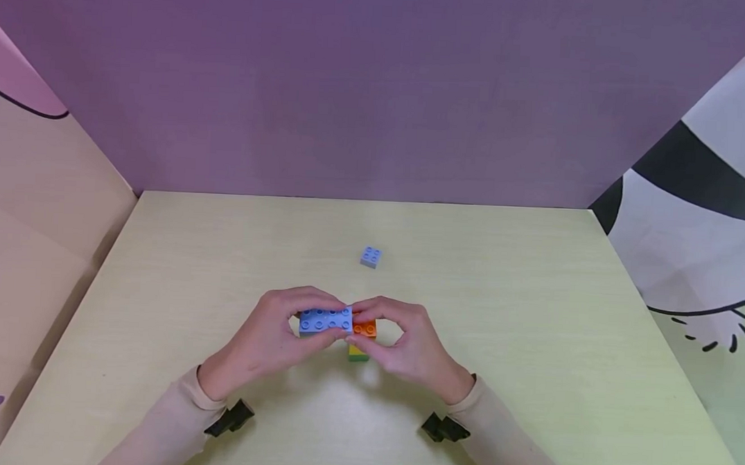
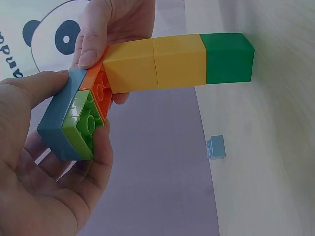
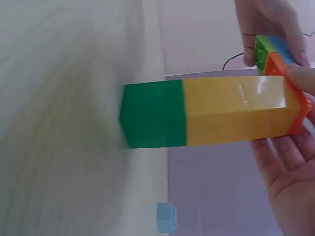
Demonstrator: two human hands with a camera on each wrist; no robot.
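A long blue brick (image 1: 325, 320) lies across the top of a small tower, with a light green brick (image 2: 78, 120) attached under its left end. My left hand (image 1: 281, 332) grips the blue brick and the light green one between thumb and fingers. Beneath the blue brick's right end is an orange brick (image 1: 365, 328), which my right hand (image 1: 414, 338) pinches between thumb and fingers. Below the orange one run two yellow bricks (image 2: 157, 64), then a dark green brick (image 2: 229, 58) at the foot of the tower, close to the table.
Farther back on the pale table (image 1: 500, 300) sits a small light blue brick (image 1: 371, 257) with studs up. A purple panel (image 1: 378, 94) rises at the table's back edge. Printed panels stand on the left (image 1: 36, 211) and right (image 1: 690, 260).
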